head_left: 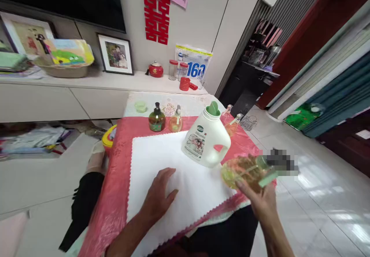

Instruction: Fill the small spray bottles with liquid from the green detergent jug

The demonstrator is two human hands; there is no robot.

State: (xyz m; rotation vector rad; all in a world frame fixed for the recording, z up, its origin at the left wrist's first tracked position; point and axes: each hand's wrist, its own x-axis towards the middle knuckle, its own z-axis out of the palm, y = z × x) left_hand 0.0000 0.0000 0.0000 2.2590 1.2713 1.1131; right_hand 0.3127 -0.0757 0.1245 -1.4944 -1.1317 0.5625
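Observation:
My right hand (pixel 263 201) is closed around a clear pump bottle (pixel 239 171) with yellowish liquid in it. The bottle is tilted almost on its side at the right edge of the table, its pump end pointing right and blurred. Over the white cloth (pixel 150 156), my left hand (pixel 158 198) is open with nothing in it, thumb and fingers apart. Between and beyond my hands stands a white detergent jug (pixel 206 141) with a green spout piece (pixel 213 108) at its mouth. A dark green pump bottle (pixel 157 121) and a small amber pump bottle (pixel 175 122) are upright behind the cloth.
Pump bottles (pixel 233 125) stand behind the jug at the right. A pale green cap (pixel 141 107) lies at the table's far left. A red cloth (pixel 115 195) covers the table. Beyond it, a low cabinet (pixel 138 80) carries jars, a red pot and framed photos.

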